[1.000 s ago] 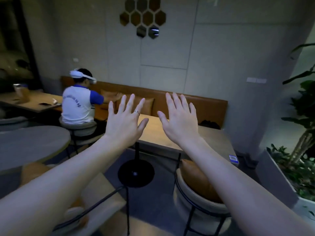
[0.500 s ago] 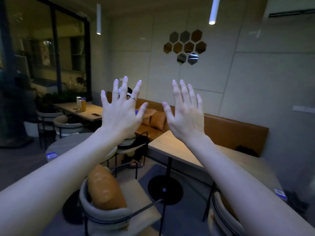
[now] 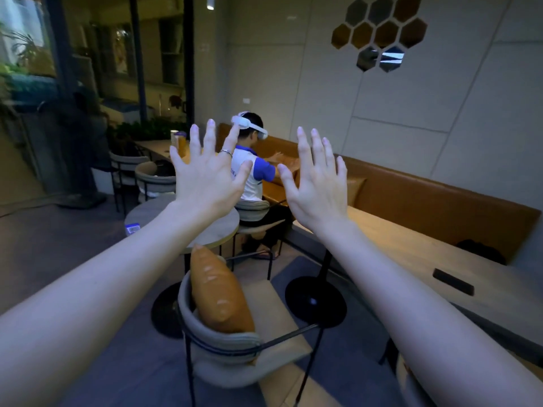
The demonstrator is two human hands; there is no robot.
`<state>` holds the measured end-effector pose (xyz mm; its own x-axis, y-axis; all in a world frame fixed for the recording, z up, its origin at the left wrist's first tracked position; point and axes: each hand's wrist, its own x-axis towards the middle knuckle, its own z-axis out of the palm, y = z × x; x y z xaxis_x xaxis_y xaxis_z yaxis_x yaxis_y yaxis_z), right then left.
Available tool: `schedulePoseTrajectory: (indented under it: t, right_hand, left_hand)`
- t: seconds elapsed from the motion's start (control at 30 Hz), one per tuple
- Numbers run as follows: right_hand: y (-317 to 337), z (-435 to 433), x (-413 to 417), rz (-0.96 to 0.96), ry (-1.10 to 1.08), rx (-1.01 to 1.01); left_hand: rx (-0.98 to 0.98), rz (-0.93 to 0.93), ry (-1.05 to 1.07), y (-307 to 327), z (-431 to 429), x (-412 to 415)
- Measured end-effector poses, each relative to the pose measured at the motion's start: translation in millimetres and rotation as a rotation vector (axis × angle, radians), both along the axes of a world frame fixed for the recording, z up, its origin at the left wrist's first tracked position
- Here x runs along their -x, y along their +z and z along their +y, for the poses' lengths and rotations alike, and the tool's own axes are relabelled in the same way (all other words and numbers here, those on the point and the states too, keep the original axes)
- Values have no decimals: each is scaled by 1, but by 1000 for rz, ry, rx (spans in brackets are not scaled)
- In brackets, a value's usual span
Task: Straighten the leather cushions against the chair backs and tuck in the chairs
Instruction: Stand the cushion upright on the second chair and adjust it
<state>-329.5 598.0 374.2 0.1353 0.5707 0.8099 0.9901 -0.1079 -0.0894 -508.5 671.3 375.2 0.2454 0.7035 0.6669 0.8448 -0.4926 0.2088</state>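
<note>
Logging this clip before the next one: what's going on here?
A person holds both hands up, fingers spread, touching nothing: left hand, right hand. Below them a chair stands pulled out from the long table, an orange leather cushion leaning against its back. Another person sits further back.

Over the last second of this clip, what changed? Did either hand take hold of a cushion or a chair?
Only the view moved: it swung left, away from the planter seen a second ago, bringing the near chair and its leather cushion toward the centre. Nothing was grasped or released. The left hand and right hand stay raised, fingers spread and empty; the cushion still leans on the chair back, untouched.
</note>
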Motion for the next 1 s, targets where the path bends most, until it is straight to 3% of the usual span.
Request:
schedulePoseTrajectory:
  t: [0.33,0.63,1.0]
  right_hand:
    - [-94,159,-35,130,54,202]
    - [-210,246,-31,377,-26,525]
    - [-330,305,24,748,-414,709]
  left_hand:
    - [139,152,-1,-93,145,-42]
    - [648,195,10,-194,248,-50]
    - [965,238,-191,-303,375,-31]
